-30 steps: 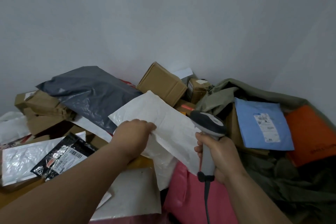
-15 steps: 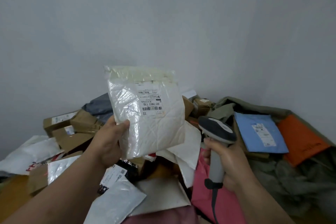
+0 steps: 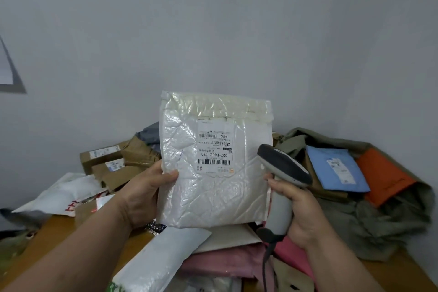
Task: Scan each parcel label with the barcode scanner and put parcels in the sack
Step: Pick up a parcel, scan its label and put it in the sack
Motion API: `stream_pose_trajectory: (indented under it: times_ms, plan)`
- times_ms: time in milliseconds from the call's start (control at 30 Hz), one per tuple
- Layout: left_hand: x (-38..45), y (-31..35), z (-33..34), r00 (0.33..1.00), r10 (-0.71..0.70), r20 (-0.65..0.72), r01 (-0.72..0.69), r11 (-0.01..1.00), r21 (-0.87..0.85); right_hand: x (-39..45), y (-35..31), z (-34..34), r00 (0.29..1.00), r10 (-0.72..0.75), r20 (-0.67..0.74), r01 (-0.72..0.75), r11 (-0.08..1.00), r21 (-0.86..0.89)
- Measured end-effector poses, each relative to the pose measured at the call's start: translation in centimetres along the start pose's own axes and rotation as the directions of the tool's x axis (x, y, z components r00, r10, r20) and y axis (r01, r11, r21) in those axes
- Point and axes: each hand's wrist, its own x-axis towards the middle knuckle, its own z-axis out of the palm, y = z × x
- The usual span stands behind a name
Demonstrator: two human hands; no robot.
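Observation:
My left hand [image 3: 144,193] grips the left edge of a white bubble mailer [image 3: 213,192] and holds it upright in front of me. Its label [image 3: 214,149] faces me upside down, with a barcode across the lower part. My right hand [image 3: 298,208] grips the handle of a grey barcode scanner [image 3: 283,168], whose dark head sits at the mailer's right edge, just right of the label. To the right lies the olive-green sack [image 3: 384,220], open, with a blue parcel [image 3: 336,168] and an orange parcel [image 3: 384,175] inside.
Brown cardboard boxes [image 3: 113,161] and a white poly bag [image 3: 64,194] are piled on the left of the wooden table [image 3: 47,234]. Below the mailer lie a white mailer [image 3: 161,261] and pink parcels [image 3: 225,263]. The scanner cable [image 3: 266,261] hangs down. A wall stands close behind.
My left hand lifted the white mailer off the pile and turned its label toward me. The scanner head has come up beside the label. My view has tilted upward.

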Motion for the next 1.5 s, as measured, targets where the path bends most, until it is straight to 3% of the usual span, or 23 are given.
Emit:
stream_pose_trajectory:
  times_ms: [67,167,367,533,633,833,1133,1500]
  plan:
    - [-0.5,0.2,0.0,0.987,0.049,-0.155,-0.028,0.991,0.133,-0.1,0.1,0.1,0.998,-0.046,-0.042,0.044,0.998,-0.051]
    - [-0.8,0.1,0.5,0.913,0.175,-0.369,-0.033,0.933,0.36,-0.1,0.0,0.2,0.989,-0.099,-0.112,0.077,0.979,-0.187]
    - [-0.5,-1.0,2.4,0.831,0.274,-0.484,-0.075,0.918,0.39,-0.6,0.1,-0.6,0.984,-0.146,-0.105,0.104,0.939,-0.327]
    - [-0.7,-1.4,4.0,0.804,0.295,-0.515,-0.121,0.931,0.345,-1.6,-0.8,-0.8,0.969,-0.224,-0.102,0.17,0.908,-0.382]
    - [-0.6,-1.4,4.7,0.798,0.316,-0.514,-0.142,0.926,0.349,-2.3,-1.4,-0.2,0.968,-0.251,-0.02,0.219,0.879,-0.423]
    - [-0.5,-1.5,5.5,0.812,0.331,-0.481,-0.175,0.924,0.341,-3.5,-0.9,2.0,0.985,-0.076,0.155,0.135,0.899,-0.416]
    - [-0.4,-1.2,4.6,0.812,0.333,-0.479,-0.168,0.92,0.354,-3.6,-1.4,3.2,0.988,-0.024,0.15,0.072,0.944,-0.322]
    - [-0.5,-1.5,3.0,0.814,0.299,-0.498,-0.119,0.925,0.36,-3.3,-0.9,3.6,0.99,-0.017,0.137,0.061,0.944,-0.324]
